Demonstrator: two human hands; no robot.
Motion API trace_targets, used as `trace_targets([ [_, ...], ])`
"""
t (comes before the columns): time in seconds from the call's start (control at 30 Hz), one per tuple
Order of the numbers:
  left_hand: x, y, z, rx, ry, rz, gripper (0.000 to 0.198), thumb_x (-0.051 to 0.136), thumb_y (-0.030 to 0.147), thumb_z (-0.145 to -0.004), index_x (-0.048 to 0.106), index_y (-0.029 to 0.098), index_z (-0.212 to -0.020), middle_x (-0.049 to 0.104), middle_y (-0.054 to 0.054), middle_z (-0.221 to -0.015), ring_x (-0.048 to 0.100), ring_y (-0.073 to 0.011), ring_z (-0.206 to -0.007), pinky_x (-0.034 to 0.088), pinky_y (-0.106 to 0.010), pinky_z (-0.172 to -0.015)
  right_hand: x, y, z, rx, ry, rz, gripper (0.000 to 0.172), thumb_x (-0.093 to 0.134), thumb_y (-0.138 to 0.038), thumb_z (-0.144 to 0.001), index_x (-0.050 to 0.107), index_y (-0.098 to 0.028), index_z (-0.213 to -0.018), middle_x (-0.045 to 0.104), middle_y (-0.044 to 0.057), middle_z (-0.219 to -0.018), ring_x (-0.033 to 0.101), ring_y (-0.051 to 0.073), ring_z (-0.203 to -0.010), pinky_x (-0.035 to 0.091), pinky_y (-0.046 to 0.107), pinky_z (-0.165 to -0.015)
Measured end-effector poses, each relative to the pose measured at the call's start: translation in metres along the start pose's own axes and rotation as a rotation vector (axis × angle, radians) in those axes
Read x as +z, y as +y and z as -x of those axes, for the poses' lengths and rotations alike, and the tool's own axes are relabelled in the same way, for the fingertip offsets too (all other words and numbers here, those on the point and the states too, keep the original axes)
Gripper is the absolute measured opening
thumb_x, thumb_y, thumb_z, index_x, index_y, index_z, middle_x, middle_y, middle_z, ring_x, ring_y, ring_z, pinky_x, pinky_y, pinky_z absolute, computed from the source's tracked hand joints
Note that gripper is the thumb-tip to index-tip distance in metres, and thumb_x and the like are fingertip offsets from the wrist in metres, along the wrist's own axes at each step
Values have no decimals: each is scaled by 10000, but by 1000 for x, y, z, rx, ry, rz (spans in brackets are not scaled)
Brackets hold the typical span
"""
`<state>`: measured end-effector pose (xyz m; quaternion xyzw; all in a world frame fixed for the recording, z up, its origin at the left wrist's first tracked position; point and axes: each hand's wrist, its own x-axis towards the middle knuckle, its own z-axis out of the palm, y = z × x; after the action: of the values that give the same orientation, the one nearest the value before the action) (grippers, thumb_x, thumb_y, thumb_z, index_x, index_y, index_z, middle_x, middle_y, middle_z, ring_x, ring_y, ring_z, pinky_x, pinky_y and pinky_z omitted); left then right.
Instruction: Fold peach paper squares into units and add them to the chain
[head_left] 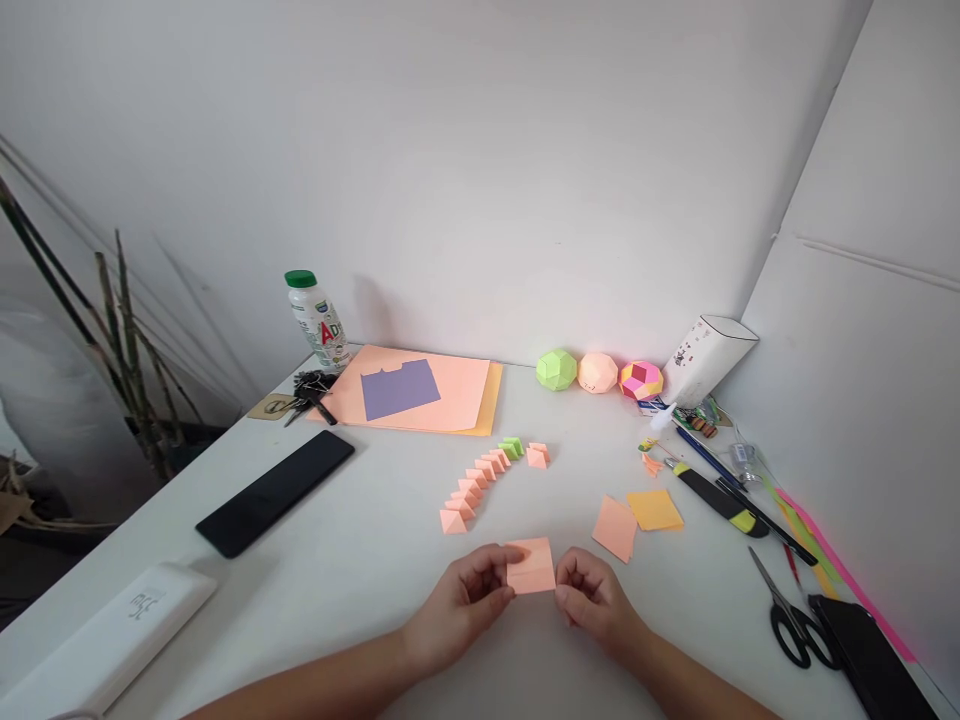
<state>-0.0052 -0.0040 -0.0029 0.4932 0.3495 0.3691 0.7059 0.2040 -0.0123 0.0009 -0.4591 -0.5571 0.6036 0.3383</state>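
A peach paper square (534,568) with a faint crease across it is held up over the near part of the desk. My left hand (469,605) pinches its left edge between thumb and fingers. At the lower right corner, the closed fingers of my right hand (598,602) grip the same paper. Beyond my hands runs a curved row of small folded peach pieces (471,492), ending in green folded pieces (511,448). A separate folded peach piece (538,456) sits to the right. Peach squares (615,528) and yellow squares (655,510) lie right of my hands.
Scissors (793,615), a utility knife (716,497) and a black case (874,655) lie at right. Left are a black phone (276,493), a white power bank (124,640) and a bottle (319,320). Paper sheets (465,385) and paper balls (598,373) are by the wall.
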Motion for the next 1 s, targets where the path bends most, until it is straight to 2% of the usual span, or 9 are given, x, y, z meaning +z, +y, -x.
trace_targets([
  [0.33,0,0,0,-3,3,25,381,672,423,-735,618,201,-1040,417,31,-686,377,-94,-588,313,-225,-535,2,-3,1,17,15,-27,198,570,-285,-754,404,-203,-685,405,-75,-499,329,83,-467,259,209,-466],
  [0.43,-1,-2,0,-3,-7,47,379,675,422,-734,617,206,-1040,413,34,-683,371,-93,-590,312,-223,-539,2,2,3,-19,25,-79,177,591,-276,-754,453,-217,-849,426,-69,-577,368,92,-504,298,210,-492],
  [0.53,-1,-3,-1,4,-22,48,376,680,423,-731,620,199,-1027,412,28,-696,380,-101,-617,324,-230,-563,2,8,2,-83,24,-49,287,601,-303,-763,503,-227,-1022,476,-24,-706,438,120,-602,360,237,-556],
  [0.7,-1,-3,0,-7,-55,24,355,687,445,-715,629,187,-951,423,22,-703,375,-101,-610,324,-234,-559,1,9,-4,-246,26,76,194,554,-382,-811,623,-212,-873,486,31,-798,465,145,-654,384,267,-587],
  [0.87,-1,-2,3,-44,-111,-35,397,616,497,-762,618,169,-986,468,14,-679,382,-97,-583,307,-227,-539,2,1,-4,-244,25,135,196,562,-358,-813,634,-184,-756,499,79,-945,501,167,-742,392,272,-608],
  [1.0,0,3,2,-2,-144,-112,368,564,500,-799,617,149,-896,496,1,-701,407,-107,-612,317,-228,-557,4,-3,-3,-245,22,186,203,560,-312,-802,562,-170,-658,500,43,-806,455,141,-661,359,251,-561],
])
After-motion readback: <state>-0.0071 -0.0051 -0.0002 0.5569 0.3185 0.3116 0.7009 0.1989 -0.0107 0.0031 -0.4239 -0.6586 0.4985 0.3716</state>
